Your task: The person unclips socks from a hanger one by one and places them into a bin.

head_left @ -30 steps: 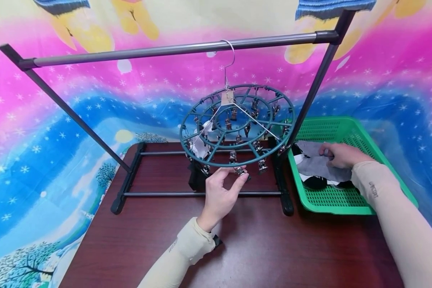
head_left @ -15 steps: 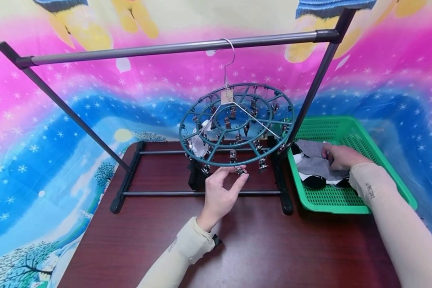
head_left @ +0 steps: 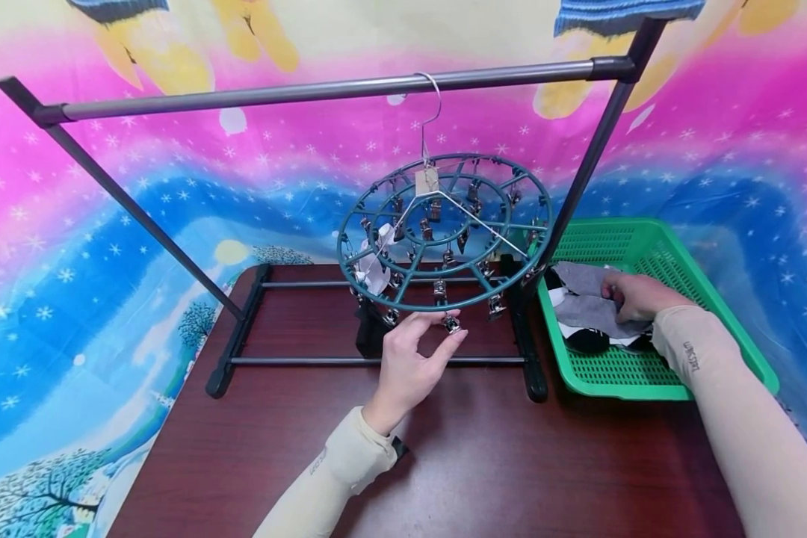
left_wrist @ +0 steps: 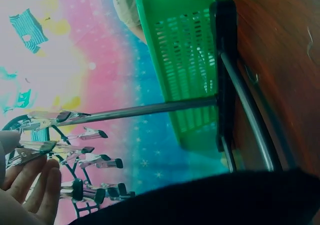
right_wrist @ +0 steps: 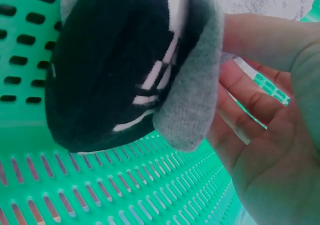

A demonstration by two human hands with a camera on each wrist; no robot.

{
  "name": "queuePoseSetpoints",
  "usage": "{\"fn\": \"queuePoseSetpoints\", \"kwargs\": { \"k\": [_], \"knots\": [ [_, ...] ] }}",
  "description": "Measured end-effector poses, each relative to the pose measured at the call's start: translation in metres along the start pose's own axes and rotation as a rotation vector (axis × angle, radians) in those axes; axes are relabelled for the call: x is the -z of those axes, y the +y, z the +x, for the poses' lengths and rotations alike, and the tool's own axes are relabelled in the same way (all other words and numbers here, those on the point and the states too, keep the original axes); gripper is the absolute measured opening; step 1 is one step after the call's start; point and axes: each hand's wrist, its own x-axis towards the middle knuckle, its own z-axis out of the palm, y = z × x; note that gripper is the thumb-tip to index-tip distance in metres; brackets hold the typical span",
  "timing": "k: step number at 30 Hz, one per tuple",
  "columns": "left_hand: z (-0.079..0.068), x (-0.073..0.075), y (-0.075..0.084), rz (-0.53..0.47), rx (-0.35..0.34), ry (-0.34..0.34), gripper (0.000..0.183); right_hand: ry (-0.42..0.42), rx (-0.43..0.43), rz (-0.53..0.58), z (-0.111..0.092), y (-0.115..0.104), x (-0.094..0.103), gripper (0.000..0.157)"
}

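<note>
My left hand point(head_left: 410, 366) pinches a metal clip point(head_left: 452, 323) at the front of a round green clip hanger point(head_left: 403, 306). Thumb and fingers lie on either side of that clip in the left wrist view. Inside the green basket point(head_left: 619, 391), my right hand point(head_left: 645, 297) grips a grey sock point(right_wrist: 192, 100) between thumb and fingers. A black sock with white marks point(right_wrist: 110, 65) lies against it in the right wrist view. Something white point(head_left: 374, 270) and something black point(head_left: 370, 334) hang at the hanger's left side.
The hanger hooks over the top bar point(head_left: 255, 96) of a dark metal rack standing on a reddish-brown table point(head_left: 484, 456). Several clips dangle below its rings. The rack's right post point(head_left: 595, 153) rises between hanger and basket. A patterned cloth point(head_left: 195, 194) covers the wall behind.
The right hand has shifted very slightly over the socks. The hanger and the clip in my left hand have swayed a little; the left hand keeps its pinch.
</note>
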Motion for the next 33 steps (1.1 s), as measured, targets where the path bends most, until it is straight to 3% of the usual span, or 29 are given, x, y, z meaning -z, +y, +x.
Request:
{"fn": "queuePoseSetpoints", "kwargs": {
  "k": [4, 7, 9, 13, 15, 17, 19, 22, 24, 27, 33],
  "knots": [
    [-0.002, 0.004, 0.001, 0.116, -0.048, -0.016, 0.038, -0.004, -0.003, 0.001, -0.001, 0.001, 0.0, 0.04],
    [-0.005, 0.009, 0.002, 0.219, -0.134, 0.015, 0.045, -0.006, -0.003, 0.004, -0.002, 0.002, 0.0, 0.039],
    [-0.006, 0.014, 0.004, 0.268, -0.223, 0.085, 0.041, -0.005, -0.005, 0.004, -0.003, 0.003, -0.001, 0.04],
    [-0.002, 0.029, 0.002, 0.291, -0.439, 0.294, 0.022, -0.003, -0.009, 0.001, -0.003, 0.005, -0.002, 0.041],
    [0.005, 0.039, -0.003, 0.299, -0.49, 0.393, 0.026, 0.0, -0.01, -0.006, -0.002, 0.006, -0.002, 0.042],
    [0.012, 0.051, -0.011, 0.313, -0.462, 0.44, 0.036, 0.003, -0.008, -0.013, -0.001, 0.006, -0.002, 0.043],
    [0.019, 0.063, -0.02, 0.34, -0.369, 0.433, 0.046, 0.004, -0.007, -0.018, -0.001, 0.006, -0.002, 0.043],
    [0.026, 0.077, -0.034, 0.383, -0.218, 0.35, 0.051, -0.002, -0.005, -0.019, -0.002, 0.004, -0.001, 0.043],
    [0.029, 0.082, -0.042, 0.407, -0.16, 0.297, 0.047, -0.005, -0.002, -0.02, -0.003, 0.003, 0.0, 0.044],
    [0.031, 0.087, -0.048, 0.429, -0.14, 0.259, 0.034, -0.008, 0.006, -0.022, -0.004, 0.002, 0.001, 0.045],
    [0.032, 0.088, -0.048, 0.448, -0.174, 0.244, 0.02, -0.016, 0.005, -0.014, -0.005, -0.001, 0.005, 0.046]
  ]
}}
